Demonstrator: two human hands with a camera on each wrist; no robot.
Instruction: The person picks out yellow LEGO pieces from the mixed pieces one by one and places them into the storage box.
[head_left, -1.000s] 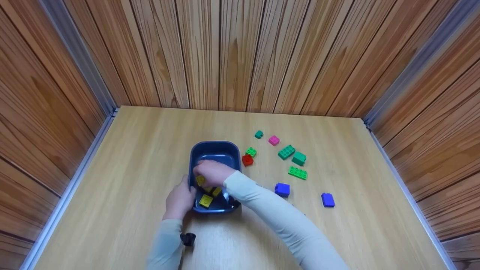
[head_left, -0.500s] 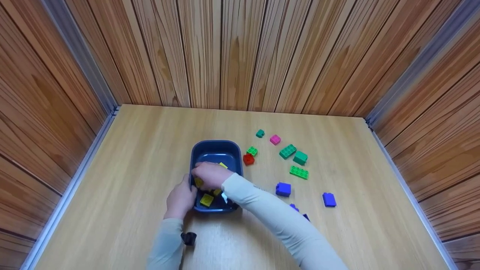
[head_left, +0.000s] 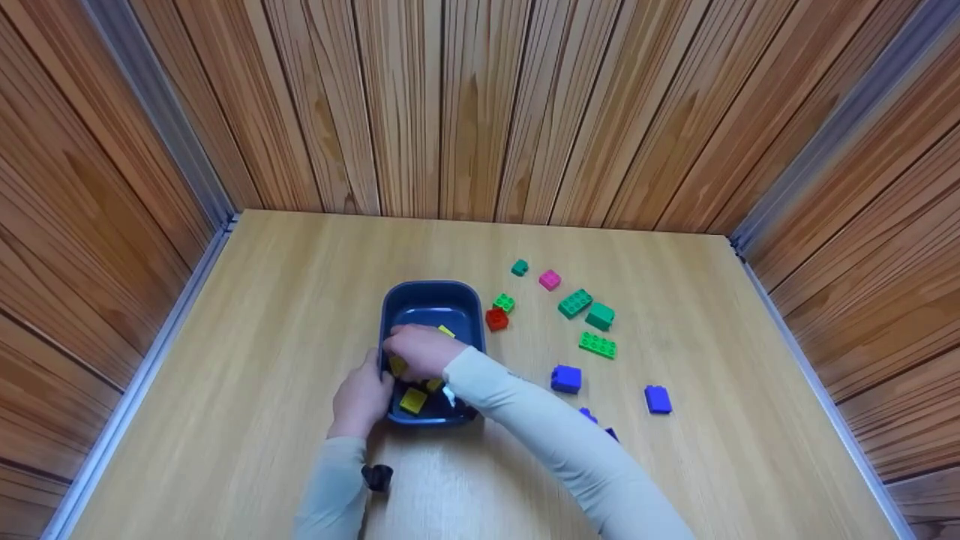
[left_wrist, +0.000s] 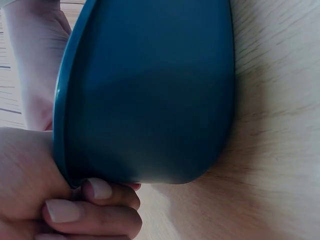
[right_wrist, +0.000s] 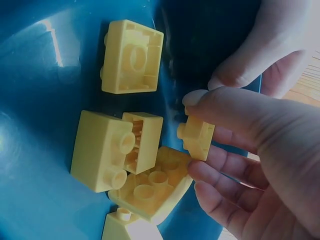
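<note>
My left hand [head_left: 360, 401] grips the near-left wall of a dark blue plastic tub [head_left: 431, 300]. Its thumb hooks over the rim, and its fingers curl outside, under the edge. Inside the tub, my right hand [head_left: 424, 351] pinches a small yellow toy brick [right_wrist: 199, 137] between thumb and fingers. Several more yellow bricks lie loose on the tub floor beside it: one with its hollow underside showing [right_wrist: 132, 57], a tall two-stud brick [right_wrist: 97, 150] and a curved brick [right_wrist: 152, 187] among them. The right hand hides part of the tub's contents in the head view.
Right of the tub lie a red brick [head_left: 496, 319], a pink brick [head_left: 550, 280] and several green bricks [head_left: 575, 303]. Nearer are blue-purple bricks [head_left: 566, 379], some partly behind the right forearm. Wood-patterned walls [head_left: 480, 112] enclose the table's back and sides.
Since a second ago my right hand has shifted slightly left in the tub, uncovering a yellow brick beyond it and blue-purple bricks by the forearm. The left hand keeps its grip.
</note>
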